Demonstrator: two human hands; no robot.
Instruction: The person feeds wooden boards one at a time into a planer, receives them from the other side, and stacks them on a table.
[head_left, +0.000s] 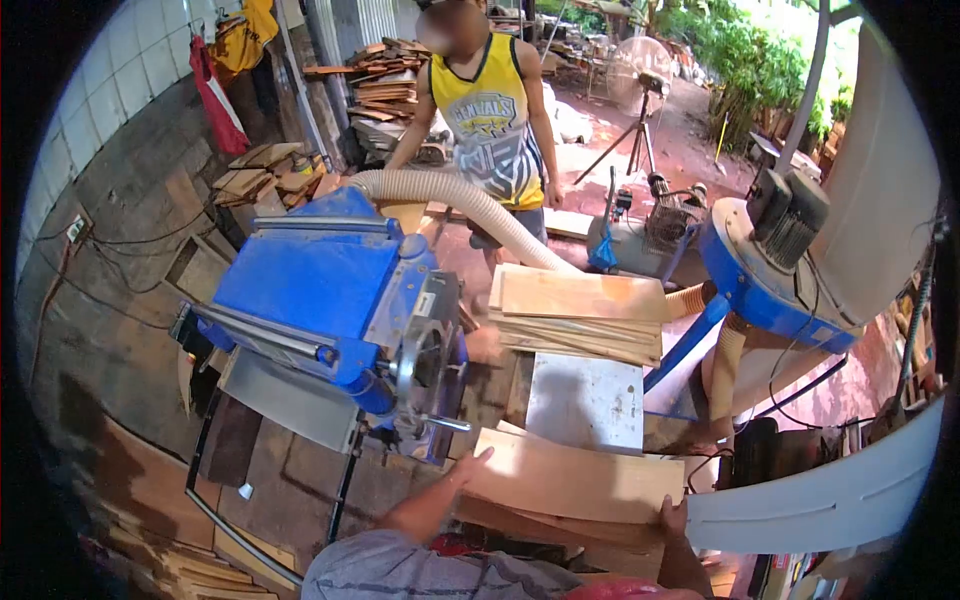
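Blue machine [310, 265], one, to the left. Board pile [580, 297], one, ahead; pieces uncountable. Top board [575, 475], one, between both hands, long axis left to right, neither nearer; lower boards [545, 526] beneath, number unclear. Two hands: left hand [468, 470], fingers gripping its left end; right hand [674, 517], fingers gripping its right.

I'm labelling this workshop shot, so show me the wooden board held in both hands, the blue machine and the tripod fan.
Wooden board [580, 480]: head view, middle of its broad face.
Blue machine [308, 275]: head view, flat top panel.
Tripod fan [636, 76]: head view, round guard.
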